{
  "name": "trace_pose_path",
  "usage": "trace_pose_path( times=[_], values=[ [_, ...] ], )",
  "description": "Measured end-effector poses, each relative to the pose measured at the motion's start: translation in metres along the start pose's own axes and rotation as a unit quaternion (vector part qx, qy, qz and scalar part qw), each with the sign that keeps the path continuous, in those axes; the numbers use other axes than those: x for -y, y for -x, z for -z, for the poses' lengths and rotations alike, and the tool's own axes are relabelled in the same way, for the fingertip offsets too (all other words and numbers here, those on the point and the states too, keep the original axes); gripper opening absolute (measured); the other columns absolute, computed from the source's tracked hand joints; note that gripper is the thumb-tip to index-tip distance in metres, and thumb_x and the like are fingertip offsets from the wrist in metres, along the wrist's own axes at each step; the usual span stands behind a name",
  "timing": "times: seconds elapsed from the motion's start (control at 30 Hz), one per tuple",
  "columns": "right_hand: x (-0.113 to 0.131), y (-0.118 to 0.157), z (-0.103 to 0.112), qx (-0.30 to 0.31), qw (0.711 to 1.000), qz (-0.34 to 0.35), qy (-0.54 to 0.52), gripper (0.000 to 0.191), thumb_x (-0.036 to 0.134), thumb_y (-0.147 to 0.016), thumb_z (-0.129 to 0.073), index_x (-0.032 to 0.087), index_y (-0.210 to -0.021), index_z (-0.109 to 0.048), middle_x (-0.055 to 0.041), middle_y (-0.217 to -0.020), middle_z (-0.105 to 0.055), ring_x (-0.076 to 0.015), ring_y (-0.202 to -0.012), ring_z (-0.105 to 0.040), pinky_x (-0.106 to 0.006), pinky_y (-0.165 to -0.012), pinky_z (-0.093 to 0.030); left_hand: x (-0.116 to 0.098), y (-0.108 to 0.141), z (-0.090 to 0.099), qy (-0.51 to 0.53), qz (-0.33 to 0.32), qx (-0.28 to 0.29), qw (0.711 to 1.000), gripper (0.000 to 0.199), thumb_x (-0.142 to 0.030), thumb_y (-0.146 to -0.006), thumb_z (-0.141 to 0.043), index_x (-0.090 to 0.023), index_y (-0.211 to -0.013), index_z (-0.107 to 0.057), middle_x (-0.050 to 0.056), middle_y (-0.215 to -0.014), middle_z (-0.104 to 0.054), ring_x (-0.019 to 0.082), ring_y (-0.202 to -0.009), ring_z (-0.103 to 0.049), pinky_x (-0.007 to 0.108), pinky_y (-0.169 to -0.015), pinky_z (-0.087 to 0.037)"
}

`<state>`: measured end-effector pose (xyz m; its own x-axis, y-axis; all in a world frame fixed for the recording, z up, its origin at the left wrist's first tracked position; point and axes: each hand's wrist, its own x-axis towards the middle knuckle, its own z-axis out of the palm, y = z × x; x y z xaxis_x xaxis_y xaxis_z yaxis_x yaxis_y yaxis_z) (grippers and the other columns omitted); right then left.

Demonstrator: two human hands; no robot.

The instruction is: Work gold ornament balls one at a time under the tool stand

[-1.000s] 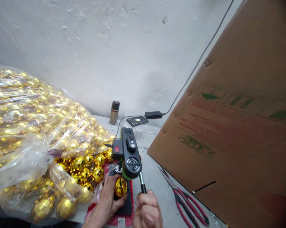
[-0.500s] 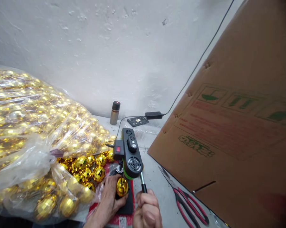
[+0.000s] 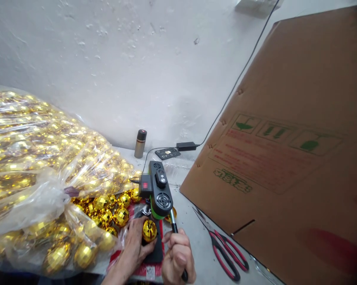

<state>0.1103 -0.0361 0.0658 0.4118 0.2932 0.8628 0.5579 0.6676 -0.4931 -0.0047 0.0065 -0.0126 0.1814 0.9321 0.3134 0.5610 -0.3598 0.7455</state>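
Observation:
My left hand (image 3: 133, 241) wraps round a gold mirrored ball (image 3: 149, 230), low in front of a small black machine (image 3: 161, 198) with round vents and a green edge. The ball sits over the machine's dark base plate (image 3: 155, 253); whether it rests on it I cannot tell. In my right hand (image 3: 178, 257) is the black grip of a thin metal lever (image 3: 174, 227). The lever runs up to the machine head's right side, its lower end poking out below my fist. Partly behind the lever lies another gold ball (image 3: 168, 218).
A plastic bag of gold balls (image 3: 48, 138) fills the left, with loose balls (image 3: 121, 217) spilling beside it. Red-handled scissors (image 3: 222, 249) lie right of my hands, against a large cardboard box (image 3: 273, 166). Behind stand a spray can (image 3: 140, 143), a phone (image 3: 167, 153) and a black power adapter (image 3: 186, 146).
The view has shifted slightly. My right fist sits a little lower along the lever, whose end now shows below it. A gold ball has come into sight behind the lever.

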Motion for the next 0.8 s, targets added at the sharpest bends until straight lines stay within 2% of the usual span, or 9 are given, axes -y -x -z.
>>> trace_pose_path(
  times=[0.23,0.33,0.43,0.5,0.57,0.63,0.7,0.77,0.8],
  values=[
    [-0.012,0.014,0.009,0.045,0.997,0.056,0.039,0.038,0.026,-0.115,-0.037,0.024,-0.08,-0.052,0.0049,-0.071,-0.063,-0.0117,-0.063,-0.065,-0.035,-0.094,-0.054,0.0,0.0,-0.001,0.006,0.003,-0.001,1.0,0.055,-0.037,-0.081,-0.078,-0.019,-0.133,-0.071,0.017,-0.12,-0.078,0.039,-0.113,-0.074,0.056,-0.099,-0.061],
    [-0.013,0.012,0.012,0.07,0.993,0.08,0.049,0.039,0.029,-0.116,-0.038,0.024,-0.08,-0.052,0.0049,-0.072,-0.065,-0.011,-0.063,-0.066,-0.032,-0.091,-0.056,0.0,0.0,-0.001,0.009,0.005,0.001,1.0,0.056,-0.037,-0.081,-0.078,-0.017,-0.133,-0.07,0.018,-0.12,-0.077,0.039,-0.114,-0.073,0.057,-0.1,-0.06],
    [-0.002,-0.006,0.012,0.084,0.992,0.088,0.039,0.04,0.03,-0.116,-0.039,0.024,-0.078,-0.052,0.0049,-0.069,-0.063,-0.0108,-0.06,-0.064,-0.03,-0.081,-0.056,-0.002,-0.003,0.0,0.014,-0.001,-0.003,1.0,0.055,-0.034,-0.081,-0.078,-0.017,-0.133,-0.07,0.018,-0.119,-0.077,0.038,-0.113,-0.074,0.056,-0.099,-0.062],
    [0.013,-0.029,0.011,0.082,0.995,0.044,0.019,0.039,0.024,-0.114,-0.04,0.024,-0.077,-0.05,0.0044,-0.068,-0.06,-0.011,-0.058,-0.059,-0.027,-0.069,-0.053,-0.002,-0.004,0.0,0.016,-0.012,-0.015,1.0,0.053,-0.032,-0.081,-0.078,-0.017,-0.132,-0.07,0.017,-0.119,-0.078,0.037,-0.111,-0.075,0.056,-0.097,-0.063],
    [0.03,-0.056,0.008,0.092,0.996,-0.018,0.006,0.035,0.022,-0.112,-0.045,0.023,-0.078,-0.053,0.0032,-0.069,-0.058,-0.0109,-0.055,-0.054,-0.024,-0.053,-0.041,0.001,0.0,0.002,0.014,-0.029,-0.043,0.999,0.051,-0.032,-0.082,-0.078,-0.017,-0.13,-0.071,0.017,-0.117,-0.078,0.037,-0.108,-0.076,0.056,-0.095,-0.065],
    [0.042,-0.079,0.007,0.103,0.994,-0.043,0.014,0.034,0.025,-0.111,-0.047,0.023,-0.078,-0.055,0.0034,-0.067,-0.056,-0.0111,-0.054,-0.052,-0.024,-0.051,-0.039,0.009,0.016,0.004,0.011,-0.056,-0.072,0.996,0.05,-0.033,-0.085,-0.077,-0.018,-0.132,-0.07,0.017,-0.118,-0.079,0.037,-0.108,-0.078,0.055,-0.094,-0.067],
    [0.039,-0.092,0.009,0.125,0.992,-0.023,0.003,0.031,0.027,-0.11,-0.052,0.023,-0.08,-0.058,0.0029,-0.07,-0.059,-0.0116,-0.059,-0.057,-0.023,-0.055,-0.044,0.02,0.044,0.006,0.013,-0.095,-0.081,0.992,0.05,-0.035,-0.089,-0.076,-0.021,-0.137,-0.069,0.016,-0.124,-0.08,0.035,-0.113,-0.08,0.049,-0.096,-0.068],
    [0.02,-0.092,0.015,0.133,0.991,0.016,-0.008,0.018,0.032,-0.105,-0.063,0.023,-0.09,-0.065,-0.0016,-0.085,-0.07,-0.0151,-0.075,-0.068,-0.025,-0.065,-0.053,0.029,0.081,0.005,0.016,-0.123,-0.068,0.99,0.049,-0.041,-0.087,-0.081,-0.026,-0.133,-0.074,0.014,-0.126,-0.082,0.034,-0.114,-0.081,0.041,-0.094,-0.07],
    [0.004,-0.087,0.019,0.136,0.99,0.022,0.003,0.014,0.036,-0.1,-0.07,0.023,-0.104,-0.069,-0.0065,-0.102,-0.074,-0.0184,-0.088,-0.072,-0.027,-0.069,-0.056,0.031,0.1,0.003,0.012,-0.114,-0.053,0.992,0.044,-0.045,-0.085,-0.083,-0.03,-0.127,-0.078,0.012,-0.121,-0.085,0.032,-0.108,-0.083,0.035,-0.087,-0.072]
  ],
)
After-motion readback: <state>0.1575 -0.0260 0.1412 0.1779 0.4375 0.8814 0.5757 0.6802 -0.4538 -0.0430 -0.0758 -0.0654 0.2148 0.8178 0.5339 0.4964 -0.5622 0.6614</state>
